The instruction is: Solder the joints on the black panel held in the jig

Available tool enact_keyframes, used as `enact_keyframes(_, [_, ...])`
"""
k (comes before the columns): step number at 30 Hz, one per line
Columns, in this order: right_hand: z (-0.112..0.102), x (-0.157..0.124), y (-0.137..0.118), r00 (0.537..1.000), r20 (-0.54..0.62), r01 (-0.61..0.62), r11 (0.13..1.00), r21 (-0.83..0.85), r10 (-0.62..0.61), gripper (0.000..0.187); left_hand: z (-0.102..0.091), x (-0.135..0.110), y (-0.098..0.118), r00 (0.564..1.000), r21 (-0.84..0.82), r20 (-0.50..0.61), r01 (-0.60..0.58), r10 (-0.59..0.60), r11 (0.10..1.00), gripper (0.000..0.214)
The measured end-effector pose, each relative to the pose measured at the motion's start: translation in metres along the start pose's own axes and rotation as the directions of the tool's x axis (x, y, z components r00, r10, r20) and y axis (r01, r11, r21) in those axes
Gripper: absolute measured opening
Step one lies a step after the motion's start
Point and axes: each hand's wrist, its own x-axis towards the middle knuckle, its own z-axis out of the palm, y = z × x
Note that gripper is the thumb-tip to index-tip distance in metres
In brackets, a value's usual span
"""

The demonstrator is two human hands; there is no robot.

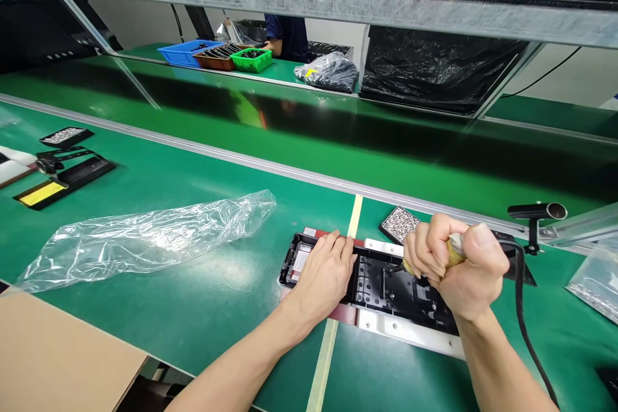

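Observation:
My right hand [456,264] is wrapped around the yellowish handle of a corded soldering iron [455,250], its tip pointing down and left into a long black plastic housing [374,280]. Part of the iron is hidden by my fingers. Flat across the left part of the housing lies my left hand [323,273], fingers stretched out and close together. A fixture with white side rails [410,333] and dark red parts cradles the housing. Small metal dots, perhaps screws or inserts, show inside the housing. A pale label [300,261] lies at its left end.
Behind the housing sits a tray of speckled grains [398,224]. An iron holder [533,212] stands at right, its cord nearby. Clear plastic bag [159,238] and another stand [67,174] lie left. Beyond the metal rail [241,162], a person [290,35] works near coloured bins [253,61]. A shelf [309,3] hangs overhead.

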Motion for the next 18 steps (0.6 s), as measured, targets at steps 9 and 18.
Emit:
enact_keyframes(9, [-0.013,0.007,-0.009,0.967,0.252,-0.04,0.999,0.024,0.033,0.047,0.0,-0.001,-0.001,1.0,0.005,0.001,0.006,-0.006,1.0,0.035])
enact_keyframes(18, [-0.024,-0.005,-0.02,0.998,-0.068,0.008,0.999,-0.053,-0.012,0.049,-0.002,-0.002,-0.001,1.0,0.008,0.001,-0.004,0.004,1.0,0.035])
